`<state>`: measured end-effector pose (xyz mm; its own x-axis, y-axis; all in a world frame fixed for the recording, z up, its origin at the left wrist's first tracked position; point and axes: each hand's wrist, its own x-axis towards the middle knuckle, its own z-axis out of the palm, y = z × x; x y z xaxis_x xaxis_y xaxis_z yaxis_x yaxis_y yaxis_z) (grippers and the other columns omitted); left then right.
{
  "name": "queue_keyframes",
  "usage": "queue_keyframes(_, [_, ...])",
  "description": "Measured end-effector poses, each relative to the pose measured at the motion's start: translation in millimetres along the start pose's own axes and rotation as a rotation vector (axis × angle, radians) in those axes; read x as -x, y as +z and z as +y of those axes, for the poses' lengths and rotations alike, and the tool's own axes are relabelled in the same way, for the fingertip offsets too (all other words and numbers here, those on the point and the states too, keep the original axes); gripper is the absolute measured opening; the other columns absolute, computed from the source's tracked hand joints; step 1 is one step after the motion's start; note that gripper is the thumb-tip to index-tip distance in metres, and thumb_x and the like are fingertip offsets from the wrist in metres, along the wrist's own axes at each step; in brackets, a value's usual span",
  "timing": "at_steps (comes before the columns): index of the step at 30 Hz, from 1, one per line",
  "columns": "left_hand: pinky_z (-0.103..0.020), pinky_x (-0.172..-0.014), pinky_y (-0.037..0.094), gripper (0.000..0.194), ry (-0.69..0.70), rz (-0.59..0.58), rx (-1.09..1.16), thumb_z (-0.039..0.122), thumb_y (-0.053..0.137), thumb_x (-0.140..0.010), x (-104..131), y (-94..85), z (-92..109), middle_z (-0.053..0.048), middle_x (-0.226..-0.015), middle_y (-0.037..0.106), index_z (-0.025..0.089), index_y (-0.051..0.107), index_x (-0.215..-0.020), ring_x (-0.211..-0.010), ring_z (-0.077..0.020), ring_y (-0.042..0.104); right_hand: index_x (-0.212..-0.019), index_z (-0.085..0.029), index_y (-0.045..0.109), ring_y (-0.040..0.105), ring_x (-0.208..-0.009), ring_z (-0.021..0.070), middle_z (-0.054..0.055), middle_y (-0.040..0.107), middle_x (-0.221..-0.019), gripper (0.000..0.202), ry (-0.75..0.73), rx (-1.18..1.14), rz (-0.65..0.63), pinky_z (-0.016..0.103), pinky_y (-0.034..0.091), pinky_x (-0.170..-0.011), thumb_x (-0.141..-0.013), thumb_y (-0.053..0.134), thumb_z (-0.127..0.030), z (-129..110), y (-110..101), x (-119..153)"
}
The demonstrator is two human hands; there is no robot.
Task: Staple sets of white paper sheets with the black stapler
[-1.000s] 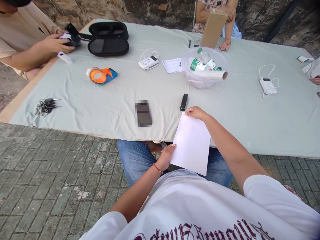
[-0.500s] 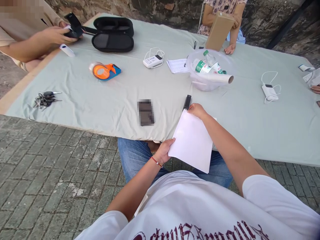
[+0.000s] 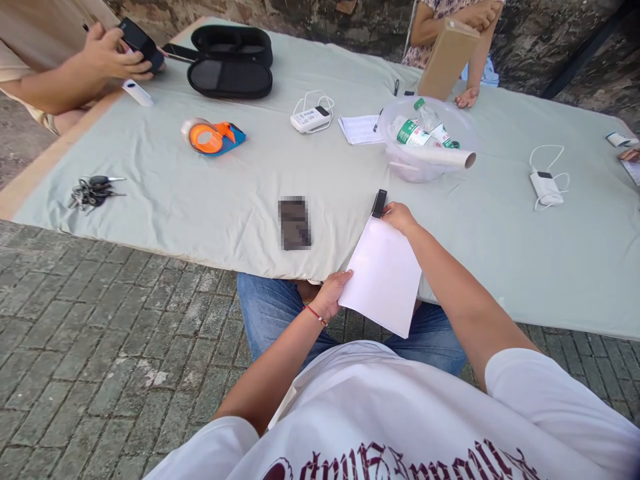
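A small stack of white paper (image 3: 383, 277) tilts over the table's front edge above my lap. My left hand (image 3: 336, 292) grips its lower left edge, thumb on top and fingers beneath. At the far edge, my right hand (image 3: 399, 218) is closed on the paper, its fingertips right beside a black stapler (image 3: 379, 203). The stapler lies on the cloth against the paper's upper left corner; whether the corner is inside its jaws I cannot tell. A dark, pixelated flat object (image 3: 295, 224) rests to the left of the paper.
Beyond the paper stands a clear plastic basin (image 3: 410, 172) with bottles and a cardboard tube. Leftward lie a tape dispenser (image 3: 213, 138), keys (image 3: 94, 192) and an open black case (image 3: 230, 77). White cabled devices (image 3: 313, 119) sit further out. Other people work at the far edges.
The paper's near edge has shifted slightly up and left, its far corner staying by the stapler. Both hands keep their hold. At far left, a person's hands have turned a black object.
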<state>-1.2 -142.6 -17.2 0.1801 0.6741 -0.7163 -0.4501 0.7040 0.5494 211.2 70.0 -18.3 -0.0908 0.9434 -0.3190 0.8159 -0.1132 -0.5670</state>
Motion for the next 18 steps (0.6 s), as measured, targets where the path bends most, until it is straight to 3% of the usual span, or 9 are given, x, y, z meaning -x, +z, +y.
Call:
queue_keyframes(4, [-0.031,-0.059,0.048,0.022,0.008,0.024,-0.014,0.037,0.072,-0.078,-2.1,1.1,-1.3,-0.006,-0.069,0.066,0.017,0.063,-0.078,-0.06,-0.0179,0.059,-0.108,-0.019,0.066,0.066,-0.089,0.0268,0.011,0.071,-0.104,0.029,0.048,0.022,0.107,0.039,0.052,-0.079,-0.087,0.054,-0.033,-7.7,-4.8,1.3])
queue_keyframes(7, [-0.03,-0.057,0.047,0.024,0.006,0.012,-0.017,0.039,0.073,-0.078,-2.5,0.9,-1.4,-0.005,-0.069,0.066,0.017,0.063,-0.076,-0.06,-0.0179,0.059,-0.125,-0.018,0.06,0.059,-0.113,0.0295,0.013,0.066,-0.124,0.042,-0.06,0.049,0.242,0.045,0.046,-0.098,-0.096,0.037,-0.036,-13.4,-5.6,-0.3])
queue_keyframes(9, [-0.03,-0.056,0.047,0.025,-0.003,0.0,-0.024,0.04,0.073,-0.078,-2.7,0.4,-0.5,-0.005,-0.069,0.066,0.017,0.063,-0.076,-0.06,-0.018,0.059,-0.138,-0.018,0.052,0.048,-0.13,0.0314,0.014,0.054,-0.142,0.052,-0.147,0.076,0.27,0.049,0.039,-0.108,-0.097,0.033,-0.043,-17.2,-3.5,-1.2])
queue_keyframes(14, [-0.029,-0.055,0.047,0.028,-0.012,-0.011,-0.038,0.041,0.076,-0.075,-4.0,-1.1,3.5,-0.005,-0.066,0.066,0.016,0.063,-0.076,-0.058,-0.0171,0.059,-0.154,-0.022,0.03,0.015,-0.151,0.0317,0.008,0.015,-0.166,0.067,-0.15,0.19,0.118,0.06,0.017,-0.119,-0.097,0.026,-0.057,-28.2,4.0,-2.1])
queue_keyframes(18, [-0.028,-0.051,0.045,0.026,-0.029,-0.021,-0.044,0.038,0.077,-0.073,-6.7,-3.9,5.6,-0.005,-0.065,0.066,0.016,0.063,-0.074,-0.056,-0.0166,0.059,-0.155,-0.03,0.026,0.004,-0.153,0.0265,0.001,0.009,-0.167,0.061,-0.191,0.242,0.039,0.067,0.002,-0.117,-0.099,0.017,-0.052,-32.5,2.5,-7.3])
